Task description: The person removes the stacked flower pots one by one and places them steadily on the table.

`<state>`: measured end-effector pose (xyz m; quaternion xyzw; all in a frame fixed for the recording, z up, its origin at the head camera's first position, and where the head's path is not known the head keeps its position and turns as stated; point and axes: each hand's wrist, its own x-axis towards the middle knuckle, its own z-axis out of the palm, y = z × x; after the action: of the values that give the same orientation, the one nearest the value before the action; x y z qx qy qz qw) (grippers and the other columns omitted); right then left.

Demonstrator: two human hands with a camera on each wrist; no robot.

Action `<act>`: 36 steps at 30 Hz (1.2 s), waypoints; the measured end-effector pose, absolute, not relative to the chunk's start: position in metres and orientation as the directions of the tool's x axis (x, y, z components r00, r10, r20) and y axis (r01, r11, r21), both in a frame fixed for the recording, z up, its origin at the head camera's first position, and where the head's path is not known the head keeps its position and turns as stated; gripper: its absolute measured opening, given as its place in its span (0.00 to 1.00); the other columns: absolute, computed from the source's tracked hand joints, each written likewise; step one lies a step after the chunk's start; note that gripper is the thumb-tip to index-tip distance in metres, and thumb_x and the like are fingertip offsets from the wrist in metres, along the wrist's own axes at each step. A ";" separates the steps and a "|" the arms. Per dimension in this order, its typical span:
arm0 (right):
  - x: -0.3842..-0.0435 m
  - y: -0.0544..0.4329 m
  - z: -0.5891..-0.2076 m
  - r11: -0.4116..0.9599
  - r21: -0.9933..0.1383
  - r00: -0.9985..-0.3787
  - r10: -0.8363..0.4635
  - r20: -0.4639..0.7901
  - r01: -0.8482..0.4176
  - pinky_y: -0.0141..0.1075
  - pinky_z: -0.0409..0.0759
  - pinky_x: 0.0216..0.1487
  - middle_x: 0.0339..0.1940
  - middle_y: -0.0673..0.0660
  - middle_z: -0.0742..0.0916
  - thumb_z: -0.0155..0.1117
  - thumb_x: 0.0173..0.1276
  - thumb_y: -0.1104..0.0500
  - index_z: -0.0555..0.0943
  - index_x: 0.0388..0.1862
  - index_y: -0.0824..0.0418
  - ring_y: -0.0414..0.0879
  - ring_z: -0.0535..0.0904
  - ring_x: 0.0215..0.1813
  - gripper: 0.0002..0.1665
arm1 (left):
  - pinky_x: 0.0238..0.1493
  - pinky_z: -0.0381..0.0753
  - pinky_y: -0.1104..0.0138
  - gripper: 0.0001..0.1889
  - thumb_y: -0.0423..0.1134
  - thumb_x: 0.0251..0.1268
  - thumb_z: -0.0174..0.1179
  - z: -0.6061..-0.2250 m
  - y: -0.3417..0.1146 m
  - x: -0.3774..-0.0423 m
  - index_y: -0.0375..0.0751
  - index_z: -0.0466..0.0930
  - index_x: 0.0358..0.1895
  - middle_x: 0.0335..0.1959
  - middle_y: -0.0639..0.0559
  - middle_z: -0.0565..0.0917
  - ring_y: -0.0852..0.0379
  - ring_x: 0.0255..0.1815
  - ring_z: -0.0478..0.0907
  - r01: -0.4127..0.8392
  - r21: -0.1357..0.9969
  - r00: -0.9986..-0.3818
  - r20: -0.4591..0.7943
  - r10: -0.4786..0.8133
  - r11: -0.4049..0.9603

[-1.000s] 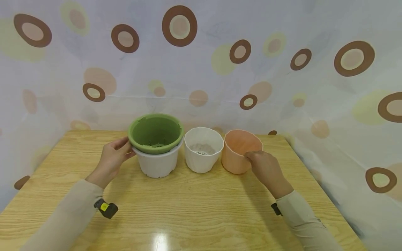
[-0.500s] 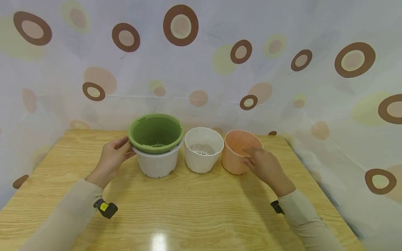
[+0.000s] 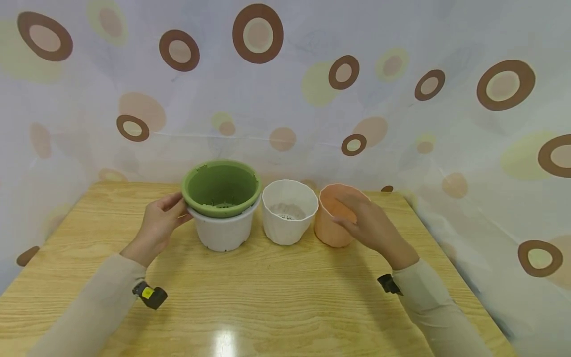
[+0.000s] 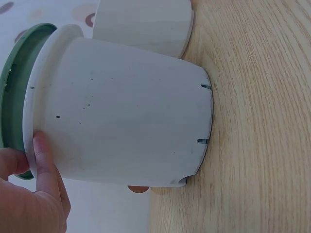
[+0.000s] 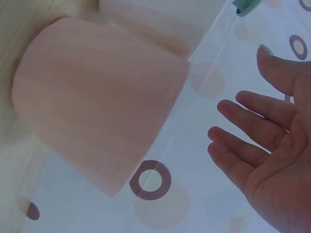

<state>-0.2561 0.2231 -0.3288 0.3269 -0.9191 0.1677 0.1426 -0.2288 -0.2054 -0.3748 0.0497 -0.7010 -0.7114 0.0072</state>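
On the left a green flower pot (image 3: 220, 186) sits nested in a white flower pot (image 3: 224, 233). My left hand (image 3: 157, 225) holds the pair at their left rims; in the left wrist view the thumb (image 4: 13, 162) lies at the green rim and the fingers (image 4: 46, 167) against the white rim. A second, faceted white pot (image 3: 285, 230) stands in the middle, a peach pot (image 3: 332, 230) to its right. Over the peach pot is my right hand (image 3: 374, 223), fingers spread and holding nothing; the right wrist view shows it apart from the peach pot's rim (image 5: 155, 126).
The pots stand in a row near the back edge of a wooden table (image 3: 267, 297). Behind and to the right hangs a pale sheet (image 3: 285, 99) with brown ring patterns. Small black cameras are strapped to both wrists.
My right hand has let go of the peach pot's rim, opened its fingers, and lifted slightly up and left over the pot. The left hand and the pots stay in place.
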 end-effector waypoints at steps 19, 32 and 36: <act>-0.259 0.163 -0.307 0.646 -0.127 -0.630 -0.650 0.425 -0.753 0.50 0.74 0.65 0.60 0.61 0.81 0.68 0.64 0.53 0.76 0.63 0.63 0.56 0.74 0.63 0.30 | 0.52 0.81 0.76 0.29 0.41 0.76 0.47 -0.377 -0.206 -0.229 0.32 0.55 0.73 0.69 0.32 0.61 0.72 0.43 0.76 -0.040 0.999 -0.996 -0.041 -0.078 -0.020; -0.254 0.131 -0.303 0.637 -0.196 -0.663 -0.679 0.315 -0.745 0.47 0.68 0.71 0.63 0.58 0.78 0.63 0.68 0.49 0.73 0.65 0.61 0.55 0.67 0.70 0.30 | 0.53 0.81 0.75 0.28 0.41 0.76 0.47 -0.377 -0.205 -0.231 0.33 0.55 0.73 0.70 0.34 0.62 0.72 0.43 0.76 -0.063 0.998 -0.994 -0.065 -0.084 -0.022; -0.255 0.122 -0.302 0.610 -0.157 -0.623 -0.705 0.339 -0.776 0.50 0.67 0.71 0.62 0.59 0.79 0.64 0.68 0.50 0.74 0.64 0.61 0.56 0.69 0.68 0.29 | 0.53 0.81 0.75 0.29 0.41 0.75 0.47 -0.377 -0.206 -0.230 0.34 0.55 0.73 0.69 0.34 0.62 0.71 0.44 0.76 -0.064 0.998 -0.994 -0.066 -0.088 -0.028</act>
<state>-0.2546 0.1221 -0.3017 0.4166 -0.8889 0.1460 0.1225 -0.2300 -0.2059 -0.3767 0.0545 -0.6970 -0.7150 0.0086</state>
